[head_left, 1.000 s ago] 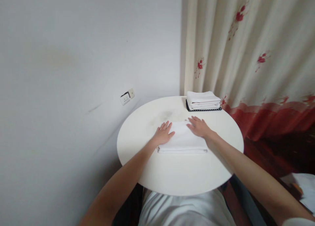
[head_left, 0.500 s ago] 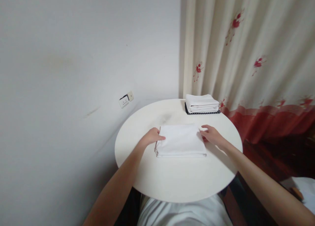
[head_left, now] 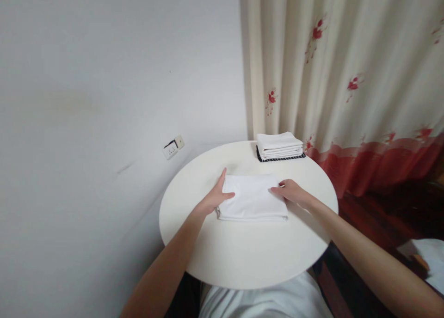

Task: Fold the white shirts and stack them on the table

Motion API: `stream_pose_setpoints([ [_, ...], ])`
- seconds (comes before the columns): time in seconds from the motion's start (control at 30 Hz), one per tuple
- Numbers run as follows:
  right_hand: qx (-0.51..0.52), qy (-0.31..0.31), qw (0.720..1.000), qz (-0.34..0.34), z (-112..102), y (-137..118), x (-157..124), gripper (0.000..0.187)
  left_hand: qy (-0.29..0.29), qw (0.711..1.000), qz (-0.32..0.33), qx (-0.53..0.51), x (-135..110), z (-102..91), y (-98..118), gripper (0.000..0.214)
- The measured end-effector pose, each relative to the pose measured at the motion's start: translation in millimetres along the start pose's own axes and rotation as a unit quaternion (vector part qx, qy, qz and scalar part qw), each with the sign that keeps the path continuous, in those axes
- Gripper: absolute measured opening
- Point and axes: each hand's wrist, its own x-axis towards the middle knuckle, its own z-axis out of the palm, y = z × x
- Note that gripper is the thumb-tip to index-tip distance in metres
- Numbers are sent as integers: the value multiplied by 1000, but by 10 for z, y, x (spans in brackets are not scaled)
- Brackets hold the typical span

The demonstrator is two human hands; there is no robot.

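Observation:
A folded white cloth (head_left: 252, 201) lies flat in the middle of a round white table (head_left: 243, 248). My left hand (head_left: 215, 198) rests against the cloth's left edge, fingers stretched along it and thumb lying on top. My right hand (head_left: 290, 192) holds the cloth's right edge, fingers curled under it and thumb on top. A stack of folded white cloths (head_left: 279, 145) sits on a dark mat at the table's far edge.
A white wall with a power socket (head_left: 173, 147) stands to the left. A cream curtain (head_left: 340, 77) with red flowers and a red lower band hangs behind and to the right. My white-clad lap shows below the table's near edge.
Both hands slid off the top of the cloth to its left and right edges. The view has shifted a little to the right.

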Motion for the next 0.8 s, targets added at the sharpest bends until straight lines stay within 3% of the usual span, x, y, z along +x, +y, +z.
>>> stream_pose_setpoints([
  [0.13, 21, -7, 1000, -15, -23, 61, 20, 26, 12, 998, 21, 58, 17, 55, 166, 62],
  [0.3, 121, -10, 993, -12, -62, 126, 71, 30, 7, 993, 92, 75, 71, 151, 706, 61],
  [0.43, 302, -83, 950, -3, -59, 81, 26, 31, -22, 982, 152, 107, 168, 352, 1256, 53],
  [0.53, 388, -154, 908, 21, -74, 2, -48, 35, -33, 980, 166, 103, 321, 493, 1544, 51],
  [0.63, 409, -169, 896, 42, -165, -72, -56, 39, -45, 989, 130, 45, 558, 565, 1667, 55],
  [0.8, 348, -70, 933, 58, -620, -242, 252, 42, -52, 992, 94, -74, 1095, 623, 1649, 63],
])
